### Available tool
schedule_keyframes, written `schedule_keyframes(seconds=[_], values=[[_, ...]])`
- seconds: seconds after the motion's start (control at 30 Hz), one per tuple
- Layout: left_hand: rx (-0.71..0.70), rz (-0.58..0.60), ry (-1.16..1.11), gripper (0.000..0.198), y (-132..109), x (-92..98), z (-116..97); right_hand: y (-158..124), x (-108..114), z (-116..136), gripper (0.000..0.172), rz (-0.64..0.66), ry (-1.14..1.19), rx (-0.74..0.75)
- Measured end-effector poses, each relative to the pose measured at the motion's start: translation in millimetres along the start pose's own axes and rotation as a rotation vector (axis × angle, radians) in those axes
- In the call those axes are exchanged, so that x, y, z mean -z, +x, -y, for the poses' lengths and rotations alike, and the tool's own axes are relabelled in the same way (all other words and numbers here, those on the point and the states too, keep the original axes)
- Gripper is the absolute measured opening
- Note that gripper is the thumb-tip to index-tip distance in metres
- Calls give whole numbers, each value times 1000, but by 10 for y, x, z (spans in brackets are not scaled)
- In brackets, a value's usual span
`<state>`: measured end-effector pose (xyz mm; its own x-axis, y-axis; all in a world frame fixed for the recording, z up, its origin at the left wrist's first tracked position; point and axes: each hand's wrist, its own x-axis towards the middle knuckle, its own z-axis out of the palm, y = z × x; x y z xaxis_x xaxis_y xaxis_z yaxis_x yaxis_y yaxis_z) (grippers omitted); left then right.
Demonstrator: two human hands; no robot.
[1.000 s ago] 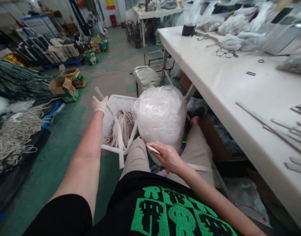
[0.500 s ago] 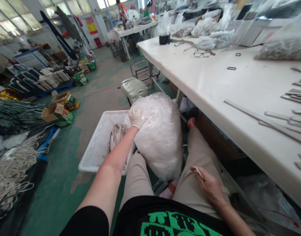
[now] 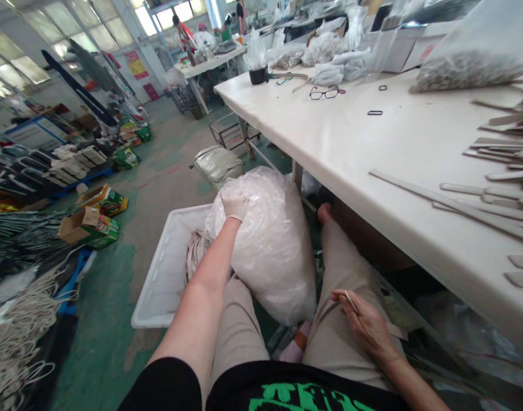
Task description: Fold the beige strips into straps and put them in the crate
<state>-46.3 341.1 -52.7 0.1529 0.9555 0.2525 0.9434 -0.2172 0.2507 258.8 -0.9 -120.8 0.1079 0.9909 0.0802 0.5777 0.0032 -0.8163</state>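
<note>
A big clear plastic bag [image 3: 272, 245] with whitish contents stands between my knees. My left hand [image 3: 234, 205], in a pale glove, has its fingers bent into the film at the bag's upper left. The bare right hand [image 3: 366, 322] rests over my right thigh. Pinched in it is a thin, pale, stick-like piece [image 3: 351, 301], whose exact kind I cannot make out. Left of the bag sits a white plastic bin [image 3: 156, 279], with a bundle of beige straps [image 3: 195, 251] inside, partly covered by the bag and my forearm.
On my right runs a white table [image 3: 329, 131] bearing beige strap pieces [image 3: 453, 205], eyeglasses [image 3: 324, 93], small black buckles [image 3: 374, 113] and a bag of small parts [image 3: 470, 71]. A wrapped bundle [image 3: 218, 165] stands behind the bag. Pale cords [image 3: 24, 325] lie left. People work far back.
My left hand stays on the bag, its fingers now more bent into the film. The bag's top has shifted left over the bin. The view has turned slightly right.
</note>
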Motion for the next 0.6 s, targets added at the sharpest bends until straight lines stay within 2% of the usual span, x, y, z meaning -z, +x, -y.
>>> schedule_keyframes(seconds=[0.13,0.2,0.27,0.37,0.47,0.6], values=[[-131,-164,-2,26,-341,517,37,10,-27,0,36,-4,1,-9],[-171,-236,-35,27,-639,736,43,25,-34,10,37,1,-10,-9],[-202,-282,-75,27,-1000,867,41,64,-40,48,38,15,-12,-34],[-259,-287,-151,27,-1586,904,19,183,-77,191,46,58,135,-185],[-290,-202,-205,25,-2111,841,-29,356,-176,451,58,123,438,-420],[-287,-88,-263,22,-2576,756,-122,582,-434,908,55,532,727,-551]])
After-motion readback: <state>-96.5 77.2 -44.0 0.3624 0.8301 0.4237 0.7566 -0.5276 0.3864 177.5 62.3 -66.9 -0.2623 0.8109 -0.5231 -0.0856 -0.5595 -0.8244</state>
